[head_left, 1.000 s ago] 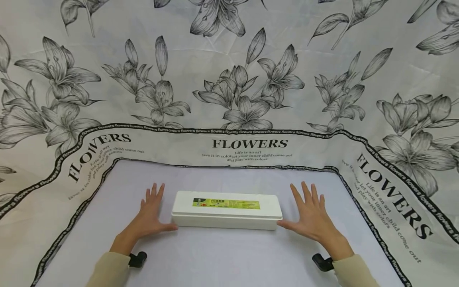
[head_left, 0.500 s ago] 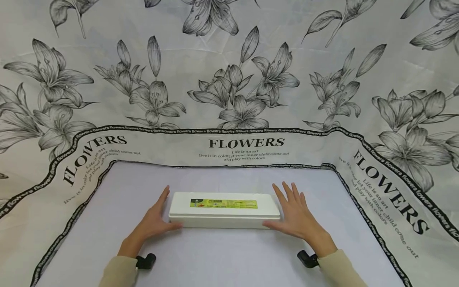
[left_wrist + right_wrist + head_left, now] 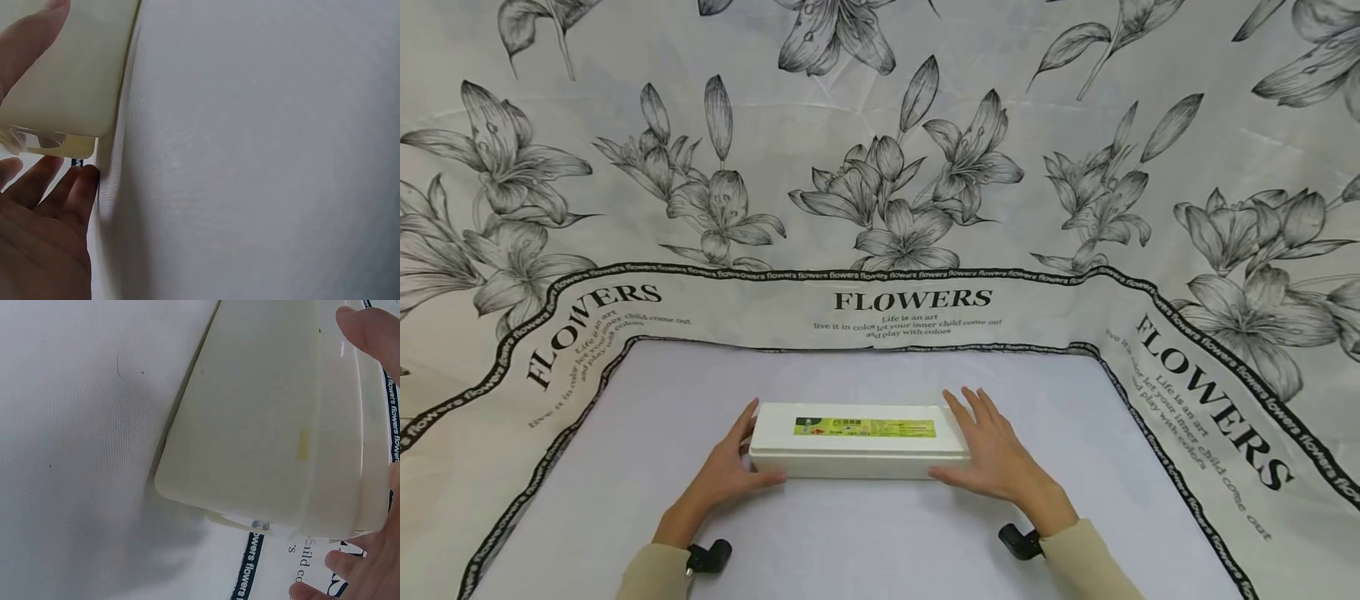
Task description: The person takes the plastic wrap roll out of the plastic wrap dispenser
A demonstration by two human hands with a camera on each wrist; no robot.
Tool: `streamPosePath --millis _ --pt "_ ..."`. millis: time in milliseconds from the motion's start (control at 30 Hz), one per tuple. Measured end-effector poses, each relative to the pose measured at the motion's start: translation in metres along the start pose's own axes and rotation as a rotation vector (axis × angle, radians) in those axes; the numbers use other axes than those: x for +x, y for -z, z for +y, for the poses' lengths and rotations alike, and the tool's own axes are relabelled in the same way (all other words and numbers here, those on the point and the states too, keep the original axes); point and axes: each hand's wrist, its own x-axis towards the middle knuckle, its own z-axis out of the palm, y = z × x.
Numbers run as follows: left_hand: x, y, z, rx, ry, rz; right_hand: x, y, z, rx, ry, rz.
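Observation:
A long white cling film box [image 3: 857, 464] lies flat on the table, with a yellow-green label [image 3: 865, 427] on its lid. At its left end my left hand [image 3: 718, 475] holds the corner, thumb along the front face and fingers bent round the end. In the left wrist view, the fingers [image 3: 78, 187] lie against the box's end, where a clear plastic piece [image 3: 37, 139] shows. My right hand [image 3: 1000, 462] reaches over the right end with fairly straight, spread fingers. Its thumb [image 3: 369, 331] is right at the lid edge in the right wrist view.
A white cloth [image 3: 865, 533] covers the table. Behind and to both sides rises a fabric screen [image 3: 917, 225] with printed lilies and "FLOWERS" lettering. A black wrist camera [image 3: 711, 556] sits at the left sleeve, another camera [image 3: 1020, 542] at the right.
Both hands have moved inward to the box ends, the right one farther left. The left fingers went from spread to bent round the end. The box has stayed in place.

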Motion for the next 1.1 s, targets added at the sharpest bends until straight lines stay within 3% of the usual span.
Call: streamPosePath --millis 167,667,1100 --pt "0.002 -0.002 -0.003 -0.010 0.014 -0.014 0.004 -0.004 -0.002 0.014 0.012 0.001" --pt "0.005 -0.008 -0.001 -0.149 0.006 0.051 0.011 -0.003 -0.013 0.019 0.056 -0.005" --pt "0.004 -0.009 -0.001 -0.184 0.072 0.034 0.014 -0.007 -0.013 -0.002 0.036 -0.036"
